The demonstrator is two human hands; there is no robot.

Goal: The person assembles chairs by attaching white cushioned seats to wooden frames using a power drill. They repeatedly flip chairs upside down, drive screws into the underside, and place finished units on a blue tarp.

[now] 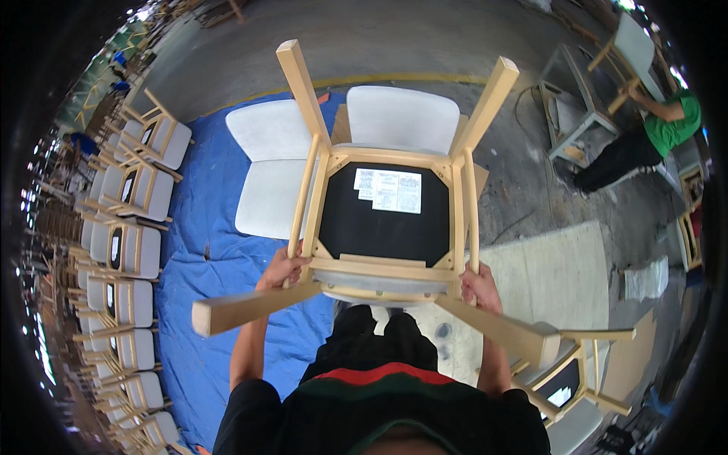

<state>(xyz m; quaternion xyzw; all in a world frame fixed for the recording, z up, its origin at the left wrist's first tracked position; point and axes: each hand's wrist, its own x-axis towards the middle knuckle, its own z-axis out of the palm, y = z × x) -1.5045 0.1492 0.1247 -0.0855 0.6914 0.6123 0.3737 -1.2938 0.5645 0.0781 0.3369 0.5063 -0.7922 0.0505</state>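
The main thing is a wooden chair (pixel 334 262), turned with its legs upward, in front of the person's body, over the border between a blue tarpaulin (pixel 205 280) and a pale sheet (pixel 550 265) on the floor. I cannot tell if something supports it from below. The left hand (pixel 283 269) has its fingers closed around the near end of the left side stretcher; the right hand (pixel 481 288) has its fingers clamped on the right side stretcher in the same manner.

As far as I can judge, assembly of this chair is quite complete: four legs and both side stretchers are in place, and the black underside cover (pixel 349 227) already carries paper labels (pixel 398 193). What is left is that it is not yet put down from the hands.

Beyond it, grey upholstered panels (pixel 269 193) lie on the tarpaulin. Another upturned chair (pixel 565 379) is near at the lower right. Farther left, similar chairs (pixel 136 250) stand in a long row. At the far right, a co-worker in green (pixel 675 121) handles one more chair (pixel 635 49) beside a metal-framed counter (pixel 565 136).
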